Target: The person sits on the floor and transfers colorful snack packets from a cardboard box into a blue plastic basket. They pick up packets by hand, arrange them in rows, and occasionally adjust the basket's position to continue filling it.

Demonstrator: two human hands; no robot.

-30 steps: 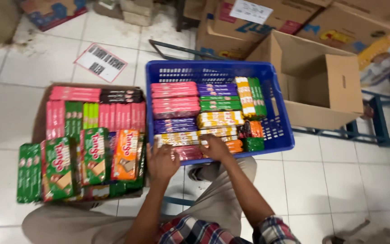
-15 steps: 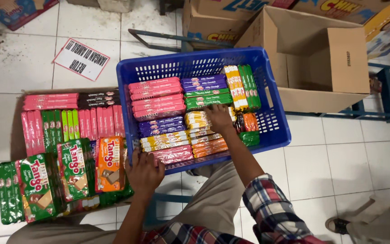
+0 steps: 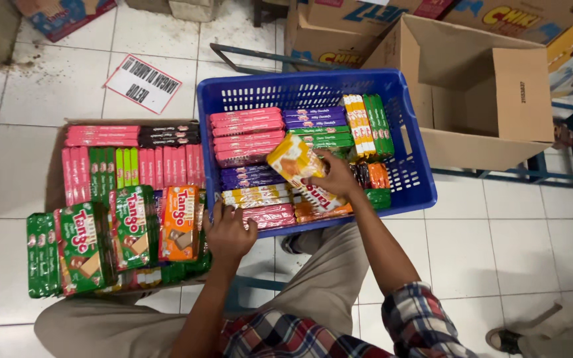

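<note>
Lifted since before, yellow-orange wafer pack (image 3: 298, 174), right hand (image 3: 337, 178) grip clenched around it; left hand (image 3: 227, 233) released

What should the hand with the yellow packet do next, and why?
Probably lift it clear of the blue crate. The right hand holds the yellow-orange packet tilted above the packed rows, while the left hand rests on the crate's near edge.

**One head-worn view, aimed steeply down**

The scene is seen from a single camera worn on the head, tilted steeply down over the lap toward the tiled floor (image 3: 48, 86). A blue crate (image 3: 414, 174) and a flat box of packets (image 3: 54, 179) are framed at arm's length. No second view is provided.
</note>
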